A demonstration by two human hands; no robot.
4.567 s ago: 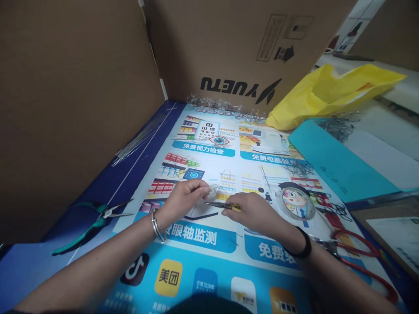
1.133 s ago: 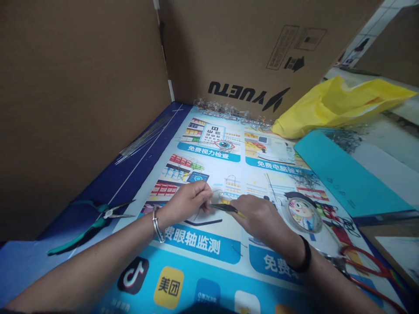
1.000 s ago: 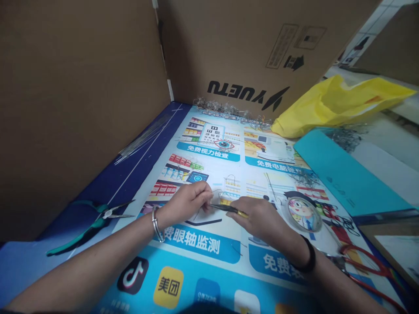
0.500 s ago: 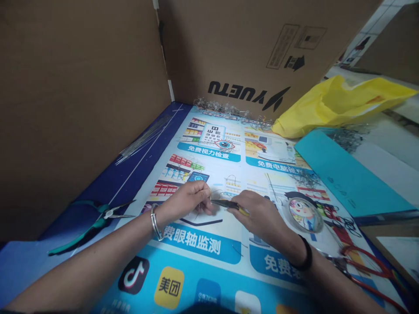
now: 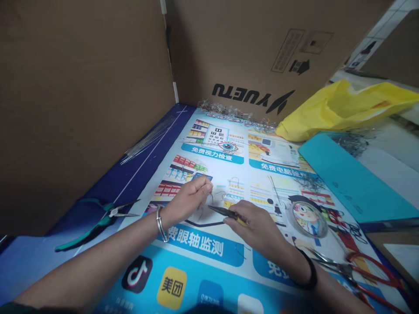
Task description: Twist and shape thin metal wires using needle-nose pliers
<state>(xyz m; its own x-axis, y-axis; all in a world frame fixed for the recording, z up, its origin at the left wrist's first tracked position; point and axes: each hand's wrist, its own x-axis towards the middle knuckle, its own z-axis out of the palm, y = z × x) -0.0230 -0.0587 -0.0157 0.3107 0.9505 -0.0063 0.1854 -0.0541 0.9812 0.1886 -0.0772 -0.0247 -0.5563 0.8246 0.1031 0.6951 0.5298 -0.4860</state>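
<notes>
My left hand (image 5: 190, 198), with a silver bangle on the wrist, pinches a thin bent wire piece (image 5: 211, 201) just above the printed poster mat (image 5: 209, 257). My right hand (image 5: 253, 222), with a black band on the wrist, grips small yellow-handled pliers (image 5: 225, 212). The pliers' dark tips point left toward the wire, a little apart from my left fingertips. Both hands are closed.
Green-handled pliers (image 5: 98, 220) lie at the left. A roll of clear tape (image 5: 307, 216) and red-handled scissors (image 5: 363, 270) sit at the right. Cardboard walls (image 5: 81, 87) stand left and behind. Loose wires (image 5: 147, 139), a yellow bag (image 5: 340, 107) and a teal sheet (image 5: 343, 179) lie beyond.
My right hand with the pliers has drawn back slightly right and down from the left fingers. The view has shifted a little.
</notes>
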